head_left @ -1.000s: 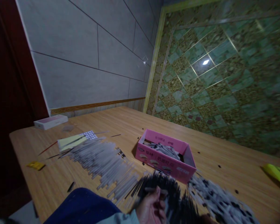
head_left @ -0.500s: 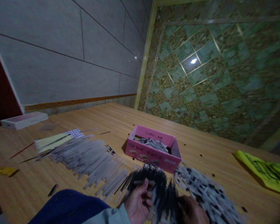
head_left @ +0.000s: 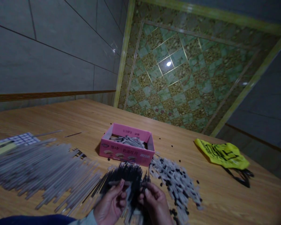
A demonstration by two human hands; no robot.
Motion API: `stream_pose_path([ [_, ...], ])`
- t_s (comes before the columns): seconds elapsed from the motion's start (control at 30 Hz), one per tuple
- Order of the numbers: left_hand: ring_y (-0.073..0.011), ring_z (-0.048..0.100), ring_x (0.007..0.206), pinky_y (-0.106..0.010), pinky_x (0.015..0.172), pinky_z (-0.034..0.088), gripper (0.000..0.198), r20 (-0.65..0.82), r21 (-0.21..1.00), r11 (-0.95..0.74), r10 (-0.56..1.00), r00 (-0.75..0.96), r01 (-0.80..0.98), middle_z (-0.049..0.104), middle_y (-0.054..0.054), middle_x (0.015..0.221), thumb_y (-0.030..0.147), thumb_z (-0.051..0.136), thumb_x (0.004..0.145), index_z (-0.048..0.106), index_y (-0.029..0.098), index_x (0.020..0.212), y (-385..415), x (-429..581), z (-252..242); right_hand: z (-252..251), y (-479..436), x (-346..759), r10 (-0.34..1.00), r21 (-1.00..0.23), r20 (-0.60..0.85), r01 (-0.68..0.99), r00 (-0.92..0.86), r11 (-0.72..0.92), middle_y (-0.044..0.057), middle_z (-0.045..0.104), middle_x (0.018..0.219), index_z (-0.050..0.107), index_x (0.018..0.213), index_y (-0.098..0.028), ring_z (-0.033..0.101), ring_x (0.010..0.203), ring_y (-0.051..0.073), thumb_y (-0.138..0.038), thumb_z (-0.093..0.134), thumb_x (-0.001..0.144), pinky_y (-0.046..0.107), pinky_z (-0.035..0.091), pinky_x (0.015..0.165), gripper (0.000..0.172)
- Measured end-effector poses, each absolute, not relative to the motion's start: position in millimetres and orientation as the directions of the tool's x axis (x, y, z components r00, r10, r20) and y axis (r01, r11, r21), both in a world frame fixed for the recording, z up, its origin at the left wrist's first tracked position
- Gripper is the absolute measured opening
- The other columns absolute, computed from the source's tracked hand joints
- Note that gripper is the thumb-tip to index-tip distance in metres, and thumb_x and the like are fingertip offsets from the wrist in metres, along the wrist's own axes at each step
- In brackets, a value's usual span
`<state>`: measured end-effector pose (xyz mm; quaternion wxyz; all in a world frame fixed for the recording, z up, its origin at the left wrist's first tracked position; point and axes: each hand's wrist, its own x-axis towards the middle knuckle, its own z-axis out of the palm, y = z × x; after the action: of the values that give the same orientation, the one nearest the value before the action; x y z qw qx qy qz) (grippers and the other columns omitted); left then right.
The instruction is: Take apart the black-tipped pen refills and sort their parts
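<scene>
Short, greyish tube-like piece (head_left: 113,183), slim and slightly blurred, lies crosswise in front of the pink printed cardboard box (head_left: 128,155), above a dense heap of thin black rods (head_left: 128,171) on the box's near side. The left hand (head_left: 113,201), palm turned up and fingers curled, pinches it between thumb and fingers. The right hand (head_left: 155,200), nearer the box's right end, bends its fingers inward with the tips close together at the rods; whether they grip anything I cannot tell. Left of the box spread long clear plastic tubes (head_left: 44,170); right of it lie scattered clear-and-black small pieces (head_left: 175,178), and farther right a crumpled yellow bag with black lettering (head_left: 221,153). Beneath the box is a light wood-grain table (head_left: 67,115); behind it stands a green-and-gold patterned tile wall (head_left: 173,75).
</scene>
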<state>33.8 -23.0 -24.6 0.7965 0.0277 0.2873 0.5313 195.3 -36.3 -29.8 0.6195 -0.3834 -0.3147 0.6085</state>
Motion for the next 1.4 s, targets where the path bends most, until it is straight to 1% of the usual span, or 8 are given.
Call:
stream_pose_path([
  [0.13, -0.0043, 0.051, 0.048, -0.014, 0.040, 0.036, 0.015, -0.437, 0.395, 0.466, 0.853, 0.284, -0.792, 0.060, -0.001, 0.073, 0.009, 0.068, 0.070, 0.057, 0.012, 0.080, -25, 36, -26, -30, -39, 184, 0.994, -0.760, -0.109, -0.645, 0.011, -0.076, 0.001, 0.067, 0.064, 0.066, 0.076, -0.014, 0.059, 0.049, 0.007, -0.029, 0.081, 0.058, 0.021, 0.051, 0.053, 0.027],
  [0.2, -0.0042, 0.051, 0.047, -0.014, 0.040, 0.036, 0.017, -0.448, 0.413, 0.480, 0.847, 0.286, -0.774, 0.060, -0.001, 0.071, 0.009, 0.069, 0.069, 0.057, 0.012, 0.079, -25, 37, -26, -30, -39, 182, 0.990, -0.736, -0.138, -0.669, -0.009, -0.109, -0.001, 0.066, 0.063, 0.067, 0.079, -0.015, 0.058, 0.049, 0.007, -0.029, 0.082, 0.057, 0.020, 0.052, 0.053, 0.030],
  [0.4, -0.0047, 0.050, 0.046, -0.015, 0.040, 0.034, 0.027, -0.470, 0.485, 0.486, 0.846, 0.252, -0.727, 0.057, 0.003, 0.064, 0.014, 0.076, 0.063, 0.055, 0.014, 0.079, -25, 40, -29, -32, -36, 179, 0.984, -0.746, -0.171, -0.658, 0.045, -0.100, -0.004, 0.060, 0.055, 0.068, 0.079, -0.014, 0.051, 0.041, 0.004, -0.034, 0.083, 0.054, 0.014, 0.047, 0.041, 0.035],
  [0.63, -0.0035, 0.047, 0.045, -0.015, 0.043, 0.032, 0.037, -0.395, 0.607, 0.435, 0.891, 0.223, -0.665, 0.059, 0.003, 0.062, 0.027, 0.081, 0.056, 0.054, 0.014, 0.078, -27, 40, -26, -31, -42, 177, 0.979, -0.916, 0.012, -0.390, 0.203, 0.092, 0.001, 0.063, 0.050, 0.067, 0.077, -0.013, 0.056, 0.044, 0.011, -0.034, 0.081, 0.056, 0.022, 0.047, 0.046, 0.033],
  [0.8, -0.0041, 0.045, 0.044, -0.015, 0.043, 0.030, 0.040, -0.382, 0.662, 0.420, 0.902, 0.202, -0.621, 0.054, 0.006, 0.052, 0.034, 0.081, 0.054, 0.052, 0.016, 0.075, -26, 40, -29, -30, -46, 178, 0.961, -0.968, 0.126, -0.181, 0.247, 0.173, 0.001, 0.060, 0.054, 0.066, 0.073, -0.015, 0.054, 0.048, 0.014, -0.035, 0.077, 0.058, 0.024, 0.045, 0.047, 0.027],
  [0.97, -0.0042, 0.043, 0.043, -0.015, 0.042, 0.026, 0.044, -0.387, 0.701, 0.418, 0.904, 0.184, -0.578, 0.050, 0.008, 0.048, 0.041, 0.080, 0.051, 0.051, 0.016, 0.074, -26, 41, -30, -33, -46, 181, 0.938, -0.970, 0.235, -0.001, 0.256, 0.244, 0.000, 0.058, 0.057, 0.066, 0.071, -0.016, 0.051, 0.052, 0.013, -0.034, 0.072, 0.062, 0.022, 0.041, 0.048, 0.021],
  [1.13, -0.0043, 0.042, 0.042, -0.016, 0.041, 0.025, 0.044, -0.353, 0.746, 0.396, 0.917, 0.186, -0.536, 0.050, 0.008, 0.048, 0.044, 0.079, 0.052, 0.052, 0.017, 0.072, -26, 40, -31, -26, -47, 181, 0.900, -0.922, 0.380, 0.169, 0.213, 0.349, 0.001, 0.059, 0.063, 0.066, 0.069, -0.019, 0.055, 0.060, 0.016, -0.029, 0.066, 0.067, 0.022, 0.043, 0.055, 0.010],
  [1.4, -0.0038, 0.037, 0.038, -0.016, 0.039, 0.021, 0.042, -0.283, 0.861, 0.307, 0.952, 0.119, -0.406, 0.049, 0.008, 0.042, 0.047, 0.076, 0.054, 0.049, 0.018, 0.069, -24, 39, -30, -18, -51, 179, 0.863, -0.881, 0.450, 0.274, 0.228, 0.387, 0.000, 0.062, 0.064, 0.067, 0.068, -0.021, 0.059, 0.062, 0.016, -0.026, 0.066, 0.067, 0.021, 0.044, 0.059, 0.006],
])
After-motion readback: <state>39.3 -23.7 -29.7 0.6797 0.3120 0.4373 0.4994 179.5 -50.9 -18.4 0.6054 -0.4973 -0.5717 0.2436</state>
